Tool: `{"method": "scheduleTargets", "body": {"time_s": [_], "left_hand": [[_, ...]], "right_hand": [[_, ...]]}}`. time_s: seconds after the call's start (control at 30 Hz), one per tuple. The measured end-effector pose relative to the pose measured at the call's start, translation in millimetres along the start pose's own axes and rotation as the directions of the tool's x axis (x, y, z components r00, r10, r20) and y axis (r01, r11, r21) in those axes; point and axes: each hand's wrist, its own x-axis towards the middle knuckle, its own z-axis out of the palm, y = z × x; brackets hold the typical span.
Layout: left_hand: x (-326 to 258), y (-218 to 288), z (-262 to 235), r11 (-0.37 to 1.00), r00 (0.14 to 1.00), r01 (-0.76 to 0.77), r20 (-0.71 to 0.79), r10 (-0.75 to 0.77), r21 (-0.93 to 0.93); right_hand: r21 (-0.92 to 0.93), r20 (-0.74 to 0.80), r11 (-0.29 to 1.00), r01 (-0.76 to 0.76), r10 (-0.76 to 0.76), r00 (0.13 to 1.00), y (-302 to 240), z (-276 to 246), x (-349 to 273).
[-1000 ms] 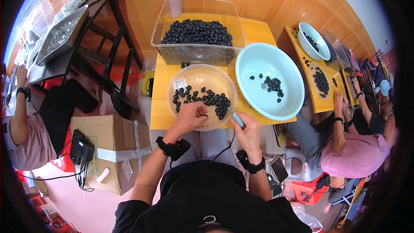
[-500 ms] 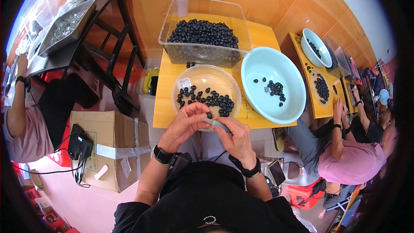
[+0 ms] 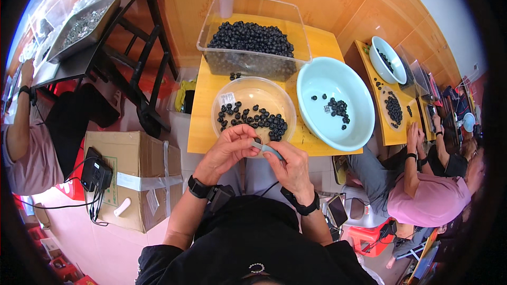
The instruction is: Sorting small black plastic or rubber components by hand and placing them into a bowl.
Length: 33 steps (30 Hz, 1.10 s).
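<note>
My left hand [image 3: 228, 150] pinches a small round black part [image 3: 257, 140] between thumb and fingertips. My right hand [image 3: 293, 169] is closed round the pale blue-grey handle of a small knife [image 3: 271, 151], whose flat end meets the part at the left fingertips. The contact itself is partly covered by my fingers. Both hands are over the near rim of a round clear tray [image 3: 253, 91], where many like black parts lie loose. To its right, a light blue basin [image 3: 338, 129] holds a smaller cluster of them.
A large clear bin [image 3: 251, 63] of black parts stands at the back of the yellow table [image 3: 203, 121], with a pale bottle [image 3: 226, 0] behind it. A taped cardboard box [image 3: 150, 158] is at left. Co-workers sit on both sides; the right one has another table [image 3: 388, 134].
The knife has shifted slightly across the black part, now covering more of it. Both hands keep nearly the same place, and the whole view has moved a little.
</note>
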Motion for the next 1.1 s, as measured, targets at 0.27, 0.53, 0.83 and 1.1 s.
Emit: {"method": "scheduleTargets", "body": {"time_s": [0.27,0.53,0.83,1.1], "left_hand": [[0,0,-2,1.0,1.0,-0.001,-0.001,0.001,-0.015],[0,0,-3,1.0,1.0,0.013,0.01,-0.012,-0.029],[0,-2,-9,0.998,1.0,0.029,0.01,-0.029,-0.053],[-6,3,-3,1.0,0.997,0.022,0.072,-0.021,-0.016]], "right_hand": [[-0.01,0.015,1.0,-0.01,0.01,1.0,-1,-2,0],[-0.017,0.008,1.0,-0.015,0.015,1.0,0,-1,0],[0.011,0.036,0.999,-0.051,0.051,0.998,14,5,-3],[0.002,-0.087,0.971,-0.238,0.237,0.968,38,-5,-6]]}}
